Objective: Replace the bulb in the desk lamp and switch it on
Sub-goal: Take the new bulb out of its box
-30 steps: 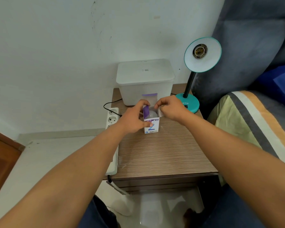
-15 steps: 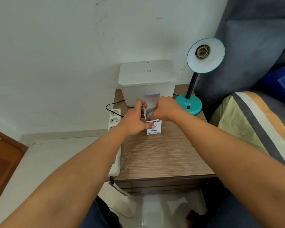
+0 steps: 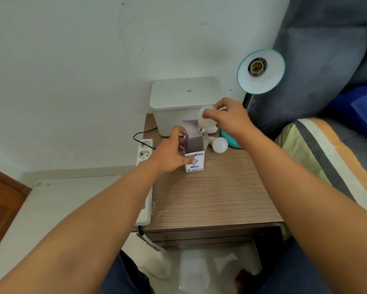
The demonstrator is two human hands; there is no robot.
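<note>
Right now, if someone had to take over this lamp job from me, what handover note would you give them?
Left hand steadies the open bulb box on the bedside table.
Right hand holds the new bulb above the box, screw base down.
Another bulb, likely the old one, lies on the table beside the lamp base.
Lamp socket is empty.
Done: new bulb unboxed.
Left: screw it into the socket, switch the lamp on.

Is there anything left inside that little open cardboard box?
The box, steadied by the left hand, looks empty as far as its inner walls show; its bottom is hidden. The right hand holds a bulb just above it.
</note>
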